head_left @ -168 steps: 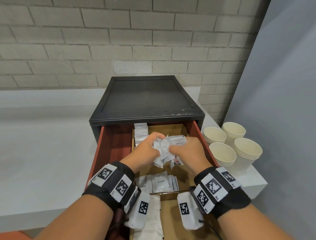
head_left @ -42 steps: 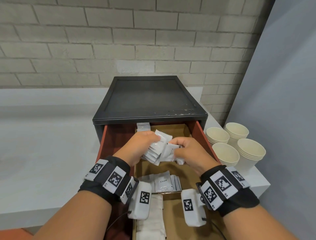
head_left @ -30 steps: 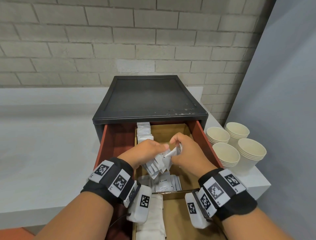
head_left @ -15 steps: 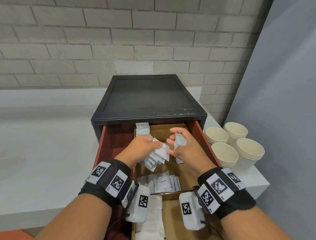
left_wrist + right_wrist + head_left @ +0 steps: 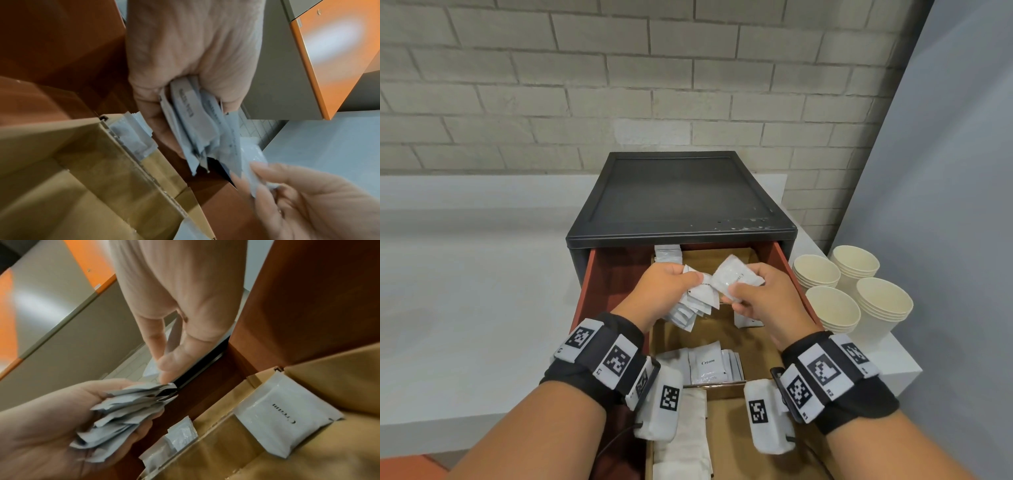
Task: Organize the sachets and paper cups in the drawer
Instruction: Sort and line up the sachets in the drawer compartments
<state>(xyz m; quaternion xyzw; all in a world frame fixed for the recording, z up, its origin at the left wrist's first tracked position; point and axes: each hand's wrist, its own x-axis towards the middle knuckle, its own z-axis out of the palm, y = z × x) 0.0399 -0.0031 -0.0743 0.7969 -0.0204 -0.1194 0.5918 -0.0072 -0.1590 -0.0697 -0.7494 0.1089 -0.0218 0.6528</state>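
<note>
Over the open red drawer point(image 5: 599, 277), my left hand point(image 5: 686, 279) grips a fanned bundle of white sachets point(image 5: 693, 303), seen edge-on as the bundle point(image 5: 195, 128) in the left wrist view. My right hand point(image 5: 736, 291) pinches a single white sachet point(image 5: 732, 275) right beside that bundle, touching its top edge. In the right wrist view the right fingers point(image 5: 164, 360) meet the bundle point(image 5: 123, 410). A row of "Cream" sachets point(image 5: 709, 366) stands in the near cardboard compartment. Several stacks of paper cups point(image 5: 832, 310) stand on the counter to the right.
The drawer slides out of a black cabinet point(image 5: 678, 198) against a brick wall. A cardboard divider point(image 5: 722, 385) splits the drawer into compartments. More sachets point(image 5: 667, 255) stand at the back left, and one "Cream" sachet point(image 5: 287, 417) leans on the right side. A grey partition point(image 5: 945, 171) closes the right side.
My right hand, which held one sachet apart from the bundle half a second ago, has brought it back against the left hand's bundle. Both hands stay over the drawer's middle.
</note>
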